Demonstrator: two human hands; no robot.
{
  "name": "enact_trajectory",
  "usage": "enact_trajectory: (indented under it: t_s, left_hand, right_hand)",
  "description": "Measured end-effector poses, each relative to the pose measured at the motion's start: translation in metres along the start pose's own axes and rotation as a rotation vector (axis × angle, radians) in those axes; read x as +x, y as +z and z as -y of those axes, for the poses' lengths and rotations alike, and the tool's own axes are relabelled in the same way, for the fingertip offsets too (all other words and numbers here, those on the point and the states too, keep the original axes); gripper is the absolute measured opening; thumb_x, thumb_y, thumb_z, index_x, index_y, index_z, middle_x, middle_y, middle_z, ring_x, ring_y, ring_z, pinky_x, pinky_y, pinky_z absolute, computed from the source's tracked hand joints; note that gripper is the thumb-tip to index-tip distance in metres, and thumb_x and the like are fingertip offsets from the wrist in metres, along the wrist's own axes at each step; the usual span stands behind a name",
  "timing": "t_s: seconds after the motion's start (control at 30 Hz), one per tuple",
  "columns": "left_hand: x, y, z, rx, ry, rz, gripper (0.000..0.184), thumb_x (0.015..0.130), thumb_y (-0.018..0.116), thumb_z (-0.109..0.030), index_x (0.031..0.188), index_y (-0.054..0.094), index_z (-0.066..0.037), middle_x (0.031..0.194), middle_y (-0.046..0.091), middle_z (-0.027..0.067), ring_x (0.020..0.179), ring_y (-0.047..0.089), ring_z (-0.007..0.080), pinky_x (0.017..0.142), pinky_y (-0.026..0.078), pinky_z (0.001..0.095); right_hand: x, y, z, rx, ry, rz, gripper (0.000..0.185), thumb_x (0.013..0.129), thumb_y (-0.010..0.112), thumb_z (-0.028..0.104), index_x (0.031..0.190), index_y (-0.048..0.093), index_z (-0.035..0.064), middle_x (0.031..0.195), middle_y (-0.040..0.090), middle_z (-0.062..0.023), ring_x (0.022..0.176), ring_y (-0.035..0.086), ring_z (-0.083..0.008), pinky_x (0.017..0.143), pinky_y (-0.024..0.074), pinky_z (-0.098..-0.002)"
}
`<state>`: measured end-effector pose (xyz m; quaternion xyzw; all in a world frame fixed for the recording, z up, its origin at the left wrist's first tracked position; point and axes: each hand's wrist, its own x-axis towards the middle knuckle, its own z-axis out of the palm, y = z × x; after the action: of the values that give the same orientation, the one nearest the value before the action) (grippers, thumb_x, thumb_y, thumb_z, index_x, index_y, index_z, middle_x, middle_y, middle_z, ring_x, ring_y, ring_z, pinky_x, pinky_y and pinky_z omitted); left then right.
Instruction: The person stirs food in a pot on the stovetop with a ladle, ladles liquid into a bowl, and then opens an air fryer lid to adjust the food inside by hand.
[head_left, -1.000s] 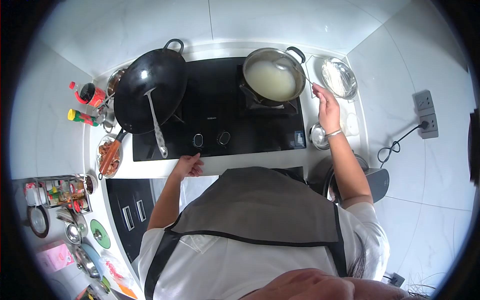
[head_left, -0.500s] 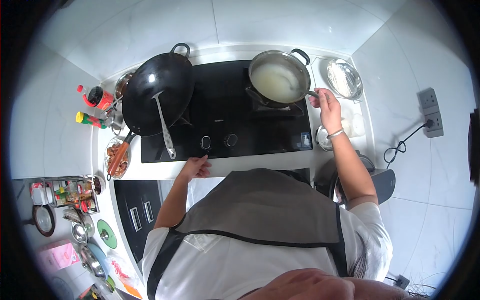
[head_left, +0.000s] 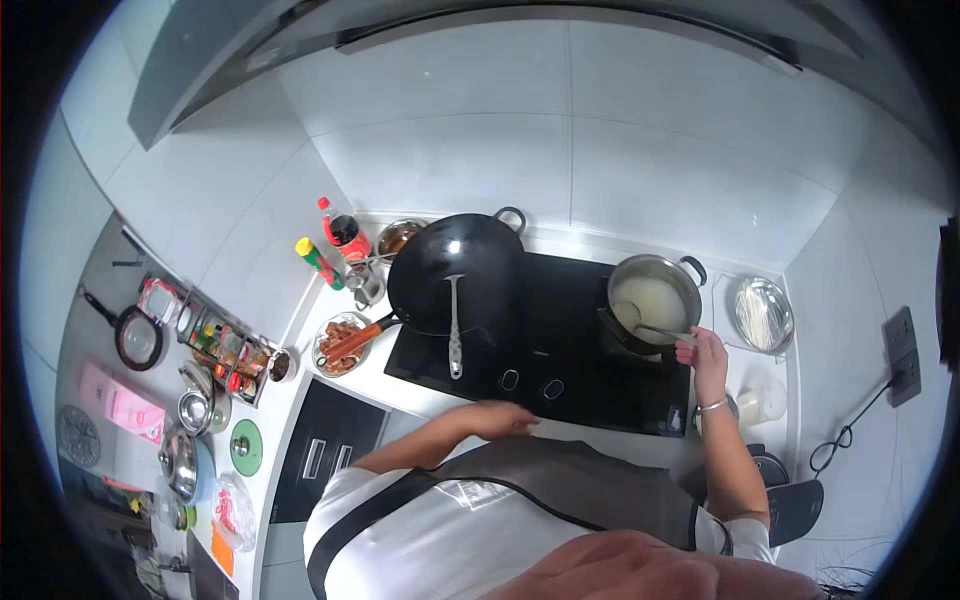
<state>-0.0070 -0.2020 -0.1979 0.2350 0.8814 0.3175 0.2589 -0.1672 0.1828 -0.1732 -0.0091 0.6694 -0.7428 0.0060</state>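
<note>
My right hand (head_left: 708, 362) grips the handle of a ladle (head_left: 660, 330). The ladle's bowl dips into cloudy, pale liquid in a steel pot (head_left: 690, 290) on the right burner. My left hand (head_left: 500, 420) hovers by the counter's front edge, below the stove knobs, its fingers smeared by motion; I see nothing in it. On the left burner a black wok (head_left: 425, 275) sits tilted, its wooden handle (head_left: 355, 341) reaching over a bowl of brown meat pieces (head_left: 338, 325). A metal spatula (head_left: 455, 330) leans in the wok, handle toward me.
A dark-liquid bottle (head_left: 348, 235) and a yellow-capped green bottle (head_left: 318, 262) stand left of the wok. Right of the pot is a steel dish (head_left: 763, 315) holding pale strands. A black appliance (head_left: 795, 510) stands near my right elbow. A range hood (head_left: 560, 25) hangs above.
The camera view has tilted up, bringing in the hood. My left hand has moved right along the counter edge. The ladle's bowl now shows at the pot's left side, still in my right hand.
</note>
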Motion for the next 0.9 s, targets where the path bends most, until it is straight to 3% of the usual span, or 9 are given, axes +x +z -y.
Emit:
enact_trajectory:
  t_s: [0.1, 0.17, 0.27, 0.33, 0.43, 0.53, 0.63, 0.83, 0.9]
  left_hand:
    - [-0.031, -0.11, -0.13, 0.121, 0.202, -0.403, 0.036, 0.09, 0.062, -0.014, 0.125, 0.062, -0.003, 0.115, 0.066, 0.0167, 0.105, 0.063, 0.0347, 0.092, 0.049, 0.0442]
    - [-0.054, -0.172, -0.181, 0.558, 0.587, -1.079, 0.034, 0.084, 0.069, -0.014, 0.116, 0.065, -0.004, 0.102, 0.067, 0.0109, 0.095, 0.064, 0.0343, 0.085, 0.05, 0.045]
    - [-0.102, -0.241, -0.211, 1.04, 0.338, -1.826, 0.064, 0.077, 0.076, -0.03, 0.131, 0.06, -0.002, 0.148, 0.028, 0.0255, 0.135, 0.031, 0.0395, 0.11, 0.028, 0.0495]
    - [-0.123, -0.282, -0.238, 1.172, 0.437, -1.989, 0.068, 0.085, 0.07, -0.032, 0.14, 0.049, 0.002, 0.148, 0.032, 0.0232, 0.141, 0.021, 0.0326, 0.113, 0.021, 0.0426]
    - [-0.135, -0.305, -0.264, 1.38, 0.212, -1.991, 0.074, 0.09, 0.066, -0.041, 0.145, 0.042, 0.002, 0.152, 0.021, 0.0241, 0.143, 0.016, 0.0321, 0.115, 0.017, 0.0419]
    - [-0.129, -0.319, -0.269, 1.335, 0.149, -2.063, 0.06, 0.092, 0.058, -0.05, 0.141, 0.054, -0.014, 0.148, 0.033, 0.0223, 0.141, 0.022, 0.0418, 0.115, 0.011, 0.0556]
    - [-0.126, -0.31, -0.277, 1.258, 0.101, -2.015, 0.064, 0.093, 0.057, -0.05, 0.142, 0.052, -0.01, 0.147, 0.034, 0.0222, 0.138, 0.026, 0.0427, 0.114, 0.015, 0.0552]
    - [-0.125, -0.311, -0.26, 1.13, 0.47, -1.943, 0.078, 0.093, 0.062, -0.044, 0.148, 0.036, 0.004, 0.149, 0.027, 0.0242, 0.142, 0.019, 0.0331, 0.116, 0.013, 0.042]
    - [-0.126, -0.292, -0.248, 1.162, 0.541, -1.898, 0.081, 0.083, 0.071, -0.033, 0.148, 0.036, 0.0, 0.146, 0.029, 0.026, 0.138, 0.026, 0.0388, 0.113, 0.022, 0.0488]
  right_hand:
    - [0.001, 0.0, -0.002, 0.044, 0.02, -0.017, 0.03, 0.105, 0.046, 0.026, 0.117, 0.058, 0.0013, 0.089, 0.07, -0.0153, 0.075, 0.068, -0.0171, 0.068, 0.0565, -0.0285]
    - [0.003, -0.003, -0.005, 0.053, -0.007, -0.028, 0.03, 0.105, 0.046, 0.026, 0.118, 0.058, 0.0017, 0.089, 0.07, -0.015, 0.074, 0.068, -0.0163, 0.067, 0.0565, -0.0276]
    - [0.008, -0.01, -0.011, 0.106, -0.02, -0.051, 0.03, 0.106, 0.046, 0.027, 0.118, 0.057, 0.0019, 0.089, 0.07, -0.0143, 0.071, 0.067, -0.0142, 0.064, 0.0561, -0.0262]
    - [0.012, -0.017, -0.016, 0.113, -0.051, -0.048, 0.03, 0.105, 0.047, 0.027, 0.118, 0.057, 0.0018, 0.088, 0.069, -0.0137, 0.07, 0.066, -0.0133, 0.064, 0.0556, -0.0258]
    - [0.016, -0.023, -0.017, 0.078, -0.096, -0.041, 0.03, 0.105, 0.047, 0.027, 0.118, 0.057, 0.0016, 0.088, 0.069, -0.0128, 0.069, 0.065, -0.0121, 0.064, 0.0548, -0.0248]
    - [0.014, -0.023, -0.014, 0.051, -0.102, -0.049, 0.03, 0.105, 0.048, 0.027, 0.118, 0.057, 0.0014, 0.087, 0.069, -0.0123, 0.069, 0.064, -0.0115, 0.063, 0.0542, -0.024]
    - [0.017, -0.025, -0.013, 0.054, -0.102, -0.057, 0.03, 0.105, 0.047, 0.026, 0.118, 0.057, 0.0014, 0.087, 0.069, -0.0119, 0.069, 0.064, -0.011, 0.063, 0.0541, -0.0237]
    - [0.02, -0.023, -0.014, 0.042, -0.096, -0.082, 0.031, 0.106, 0.046, 0.025, 0.122, 0.057, 0.0016, 0.089, 0.069, -0.0108, 0.072, 0.065, -0.0105, 0.064, 0.0544, -0.0237]
    - [0.019, -0.024, -0.019, 0.018, -0.13, -0.078, 0.031, 0.106, 0.046, 0.025, 0.124, 0.057, 0.0019, 0.091, 0.069, -0.0104, 0.073, 0.065, -0.0105, 0.066, 0.0545, -0.0237]
